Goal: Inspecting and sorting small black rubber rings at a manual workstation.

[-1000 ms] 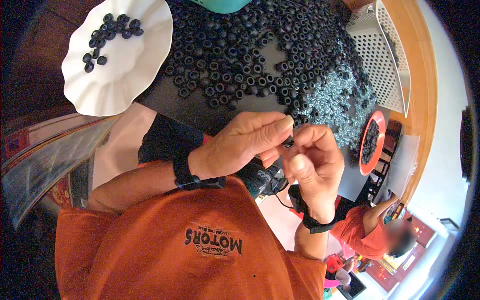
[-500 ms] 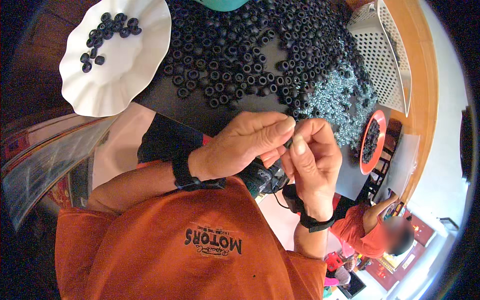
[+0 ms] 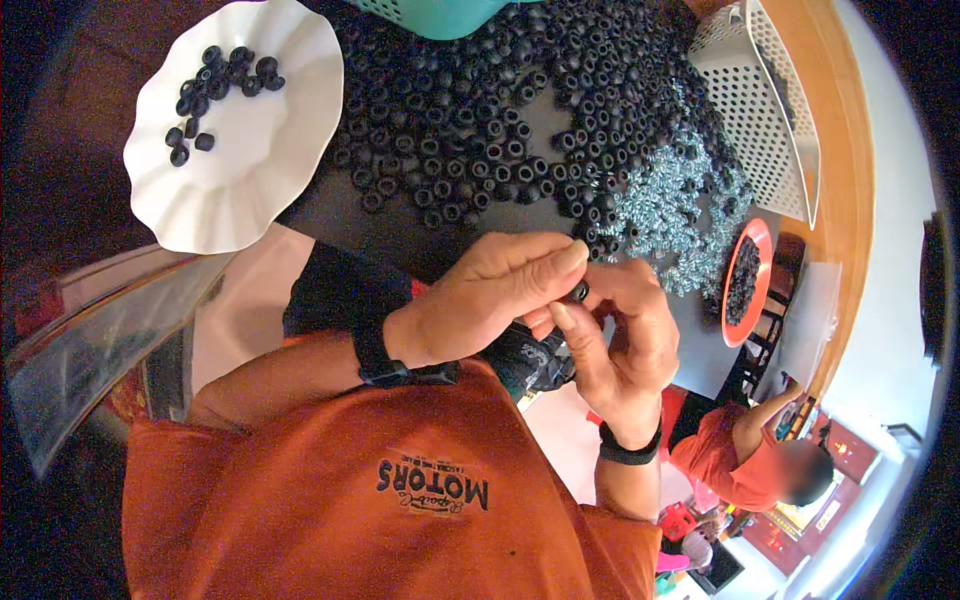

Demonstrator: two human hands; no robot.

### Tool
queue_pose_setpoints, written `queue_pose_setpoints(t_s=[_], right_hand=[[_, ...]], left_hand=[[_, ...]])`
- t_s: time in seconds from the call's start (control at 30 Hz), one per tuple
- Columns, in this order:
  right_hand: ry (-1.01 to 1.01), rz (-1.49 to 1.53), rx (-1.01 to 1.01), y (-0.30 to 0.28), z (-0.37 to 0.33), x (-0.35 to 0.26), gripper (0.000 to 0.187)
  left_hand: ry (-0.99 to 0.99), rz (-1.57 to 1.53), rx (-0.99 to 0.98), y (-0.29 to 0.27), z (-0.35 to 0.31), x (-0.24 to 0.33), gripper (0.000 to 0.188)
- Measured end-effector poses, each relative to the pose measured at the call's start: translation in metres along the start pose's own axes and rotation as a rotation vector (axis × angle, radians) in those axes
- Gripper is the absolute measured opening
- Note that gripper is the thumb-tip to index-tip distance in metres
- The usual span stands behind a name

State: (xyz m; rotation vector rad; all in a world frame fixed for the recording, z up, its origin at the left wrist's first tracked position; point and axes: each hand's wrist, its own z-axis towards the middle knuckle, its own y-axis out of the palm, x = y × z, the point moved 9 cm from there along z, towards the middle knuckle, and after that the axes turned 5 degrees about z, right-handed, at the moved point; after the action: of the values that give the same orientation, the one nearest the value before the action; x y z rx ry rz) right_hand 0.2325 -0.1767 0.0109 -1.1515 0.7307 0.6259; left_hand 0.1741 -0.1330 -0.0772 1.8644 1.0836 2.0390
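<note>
Just below the heap of black rubber rings [image 3: 480, 120] on the dark table [image 3: 340, 215], the left hand [image 3: 490, 300] and the right hand [image 3: 625, 335] meet and pinch together one small black ring [image 3: 578, 292] between their fingertips, right of the white plate [image 3: 250, 150].

A white plate [image 3: 250, 190] with some black rings stands left on the desk [image 3: 330, 210]. A red bowl [image 3: 745, 285] and a white perforated basket [image 3: 770, 120] are right.
</note>
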Motion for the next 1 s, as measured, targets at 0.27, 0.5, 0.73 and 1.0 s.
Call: queue_pose_setpoints(t_s=[0.27, 0.5, 0.73, 1.0], right_hand=[[-0.063, -0.206, -0.021, -0.002, 0.011, -0.014, 0.023], [-0.025, -0.175, -0.097, 0.003, 0.024, -0.016, 0.022], [0.117, 0.032, -0.173, -0.001, 0.031, -0.005, 0.020], [0.103, -0.029, -0.166, 0.000, 0.027, -0.010, 0.020]], left_hand=[[0.042, -0.003, 0.039, -0.003, -0.001, -0.001, 0.033], [0.056, -0.125, 0.045, -0.007, -0.003, -0.001, 0.029], [0.079, -0.298, -0.012, -0.007, -0.002, -0.004, 0.028], [0.075, -0.264, 0.079, -0.010, 0.000, -0.006, 0.028]])
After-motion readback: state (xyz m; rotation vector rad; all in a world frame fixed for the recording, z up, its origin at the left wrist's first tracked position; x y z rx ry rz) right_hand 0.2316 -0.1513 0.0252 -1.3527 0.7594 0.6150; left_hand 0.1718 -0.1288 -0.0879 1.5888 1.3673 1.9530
